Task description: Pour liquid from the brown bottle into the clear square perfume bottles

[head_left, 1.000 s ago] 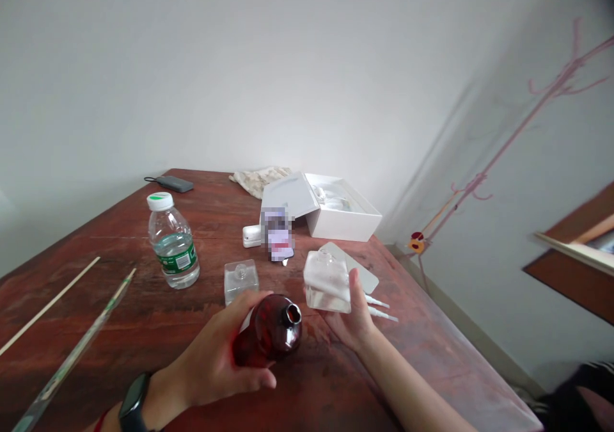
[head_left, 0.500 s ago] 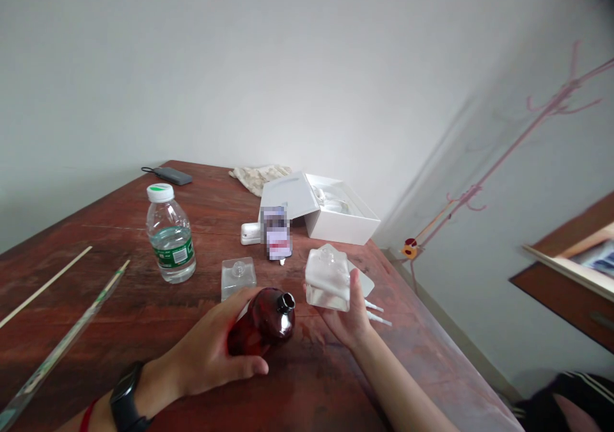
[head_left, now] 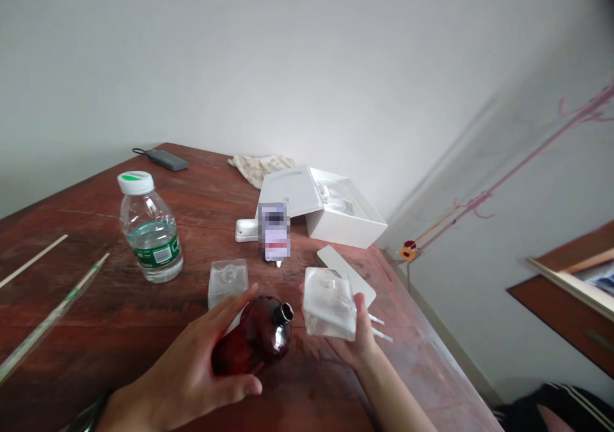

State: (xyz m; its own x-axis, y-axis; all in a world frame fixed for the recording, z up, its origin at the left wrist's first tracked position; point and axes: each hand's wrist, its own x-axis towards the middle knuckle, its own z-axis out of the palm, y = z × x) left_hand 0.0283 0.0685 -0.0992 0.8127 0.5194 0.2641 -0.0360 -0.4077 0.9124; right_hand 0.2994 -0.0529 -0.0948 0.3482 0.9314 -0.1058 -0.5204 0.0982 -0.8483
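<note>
My left hand (head_left: 192, 361) is wrapped round a dark reddish-brown bottle (head_left: 259, 336), which is tilted with its uncapped black-rimmed neck toward the right. My right hand (head_left: 352, 342) holds up a clear, square-sided bottle (head_left: 330, 303) with a small round opening on top, fingers behind it and thumb along its right side. A gap separates the brown bottle's mouth from the clear bottle. A second clear square bottle (head_left: 228, 280) stands on the table just beyond my left hand, its lower part hidden by that hand.
A capped water bottle (head_left: 152, 233) stands left on the wooden table (head_left: 192, 201), near thin sticks (head_left: 57, 317). Behind are a phone (head_left: 275, 233), an open white box (head_left: 348, 224), a cloth (head_left: 259, 168) and a grey device (head_left: 165, 159). A flat pale piece (head_left: 336, 262) and white nozzles (head_left: 381, 335) lie right.
My right hand and the clear bottle sit slightly lower in view, with the bottle more level. My left hand and the brown bottle have shifted a little left. The view has moved too.
</note>
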